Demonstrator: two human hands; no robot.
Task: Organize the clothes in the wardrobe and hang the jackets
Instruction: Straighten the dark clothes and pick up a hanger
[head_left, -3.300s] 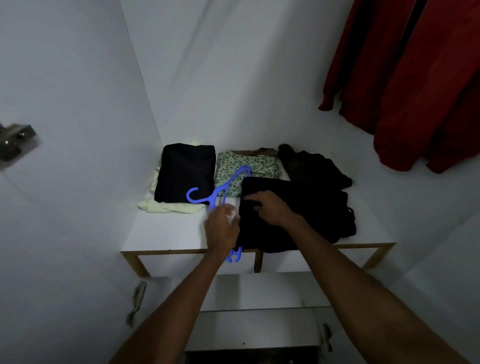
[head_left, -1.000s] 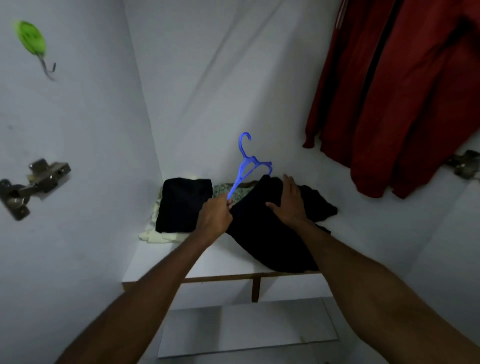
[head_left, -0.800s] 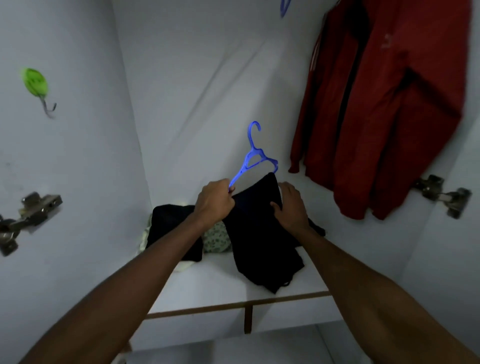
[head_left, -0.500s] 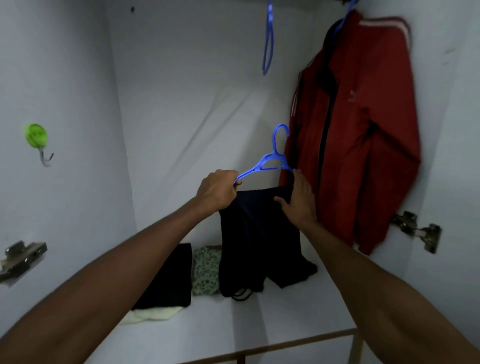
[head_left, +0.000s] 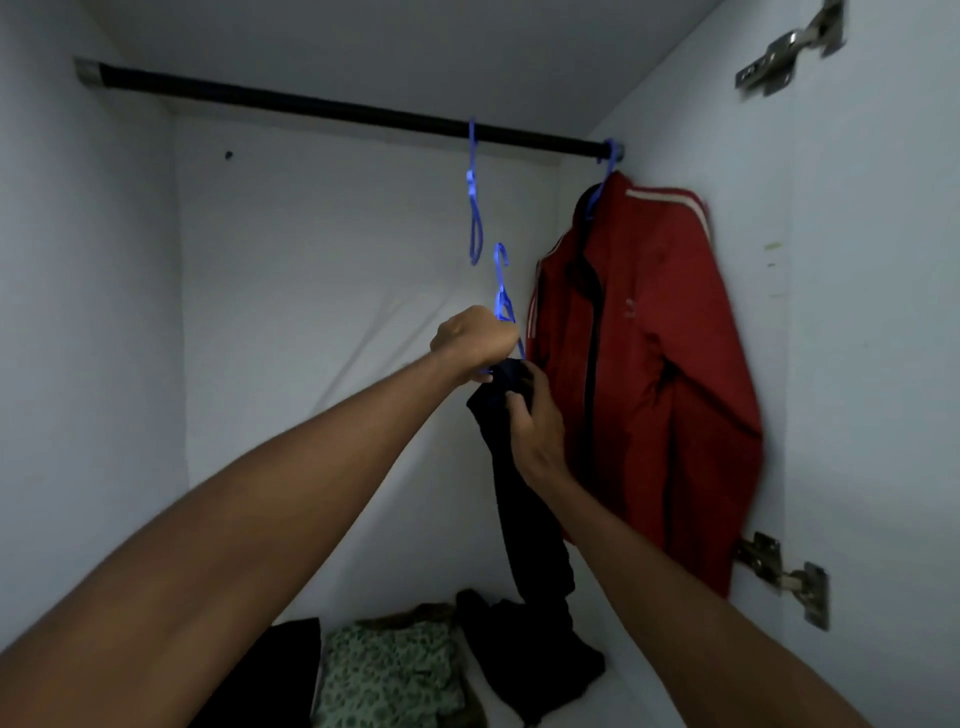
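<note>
blue hanger (head_left: 503, 291) and black jacket (head_left: 524, 499) gripped by both hands' fingers (head_left: 511, 402).

Glossy blue plastic hanger (head_left: 502, 291) above grip; matt dark cloth garment (head_left: 524, 499) below; smooth red cloth jacket (head_left: 654, 364) beside; shiny metal hinge (head_left: 784, 577).

Both arms stretched up and fwd, forearms bare. Left hand (head_left: 475, 338) raised in a fist, knuckles up, gripping the blue hanger (head_left: 503, 291). Right hand (head_left: 535, 421) just below and right of it, fingers curled, pinching the dark garment (head_left: 524, 509) hanging from there.
</note>
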